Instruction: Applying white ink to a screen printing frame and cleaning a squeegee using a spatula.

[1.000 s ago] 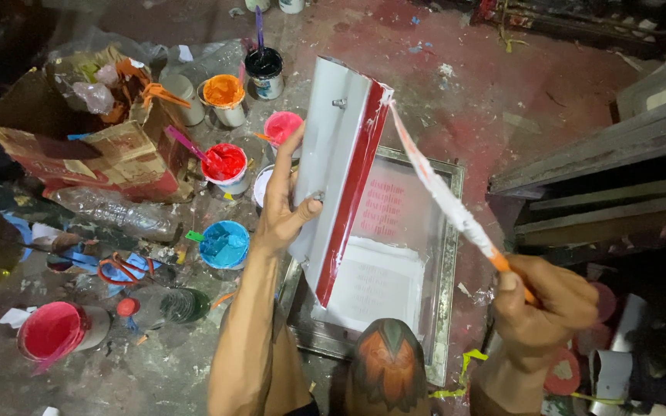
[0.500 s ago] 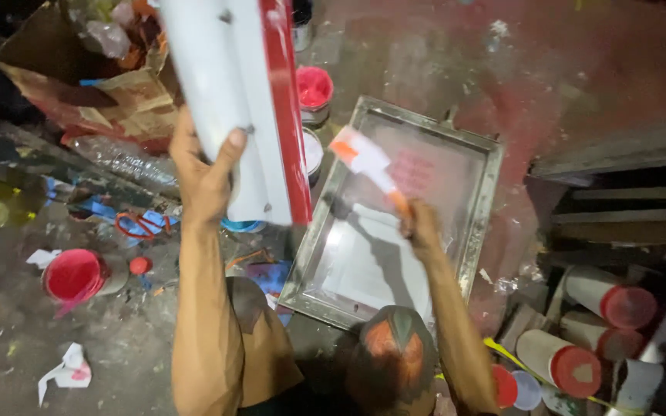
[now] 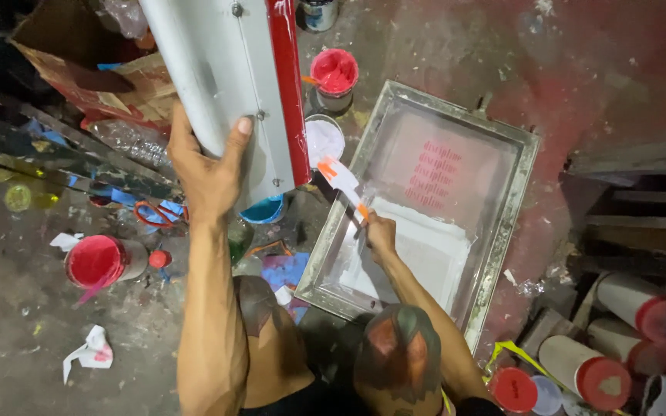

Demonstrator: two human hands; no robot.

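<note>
My left hand [image 3: 208, 166] grips the raised squeegee [image 3: 229, 81], my right hand [image 3: 380, 233] pinches a spatula [image 3: 342, 181] over the framed screen [image 3: 433, 204]; red lettering printed, white ink unspread.

The squeegee [image 3: 229, 85] is a broad, pale grey metal holder with a red rubber blade along its right edge and small screws down its face. It is raised off the floor and tilted, its lower end clasped from below by the left hand [image 3: 206, 173]. The spatula [image 3: 342, 183] is narrow and white, smeared with orange-red ink, its blade slanting up and left over the near-left edge of the printing frame [image 3: 495, 254], its handle pinched in the right hand [image 3: 379, 235].
</note>
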